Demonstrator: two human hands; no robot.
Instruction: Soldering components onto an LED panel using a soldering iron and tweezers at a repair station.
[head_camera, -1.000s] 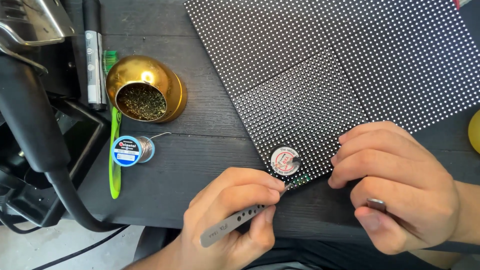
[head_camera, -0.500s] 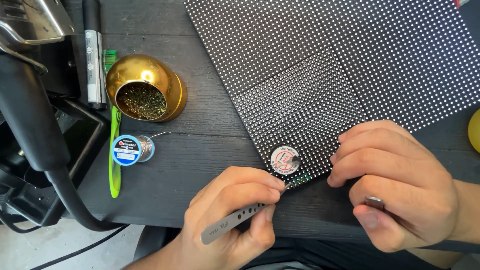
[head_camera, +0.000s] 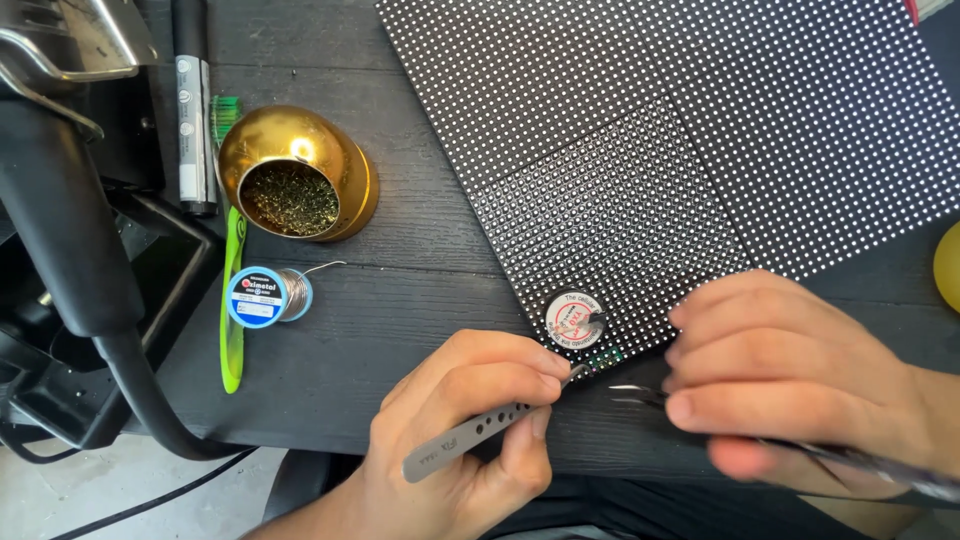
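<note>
Lower centre: left hand (head_camera: 470, 430) pinched shut on metal tweezers (head_camera: 490, 432), tips at bottom corner of dotted black panel (head_camera: 700, 160). Lower right: right hand (head_camera: 800, 380) curled around a thin blurred tool (head_camera: 860, 462), beside small round tin (head_camera: 575, 320).

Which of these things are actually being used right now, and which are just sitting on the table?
In use:
- left hand holding metal tweezers
- right hand holding a thin tool
- dotted black panel, worked at its near corner

Lying about:
- small round tin on the panel
- gold bowl
- solder spool
- green tool
</note>
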